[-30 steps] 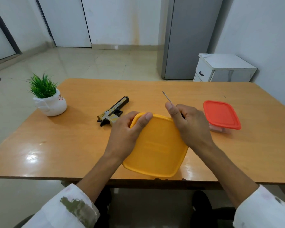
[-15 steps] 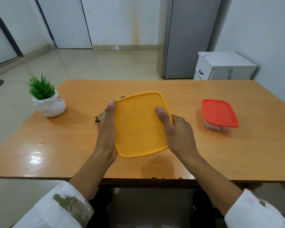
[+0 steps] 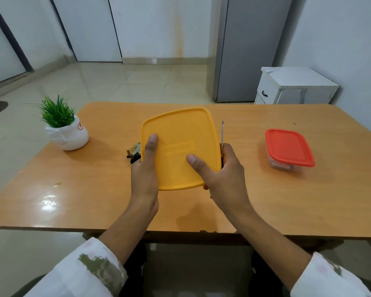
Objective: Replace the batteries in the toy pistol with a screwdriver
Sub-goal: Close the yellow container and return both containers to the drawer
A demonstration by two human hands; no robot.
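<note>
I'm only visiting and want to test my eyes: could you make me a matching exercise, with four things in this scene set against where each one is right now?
Things:
1. yellow lid
2. screwdriver
3. toy pistol
4. red-lidded box

Places:
A. resting on the table at the right, untouched
B. pinched between the left hand and the right hand
C. on the table, mostly hidden behind the lid
D. gripped in the right hand alone, tip pointing away

Pairs: 1-B, 2-D, 3-C, 4-A.

No legible text anywhere.
</note>
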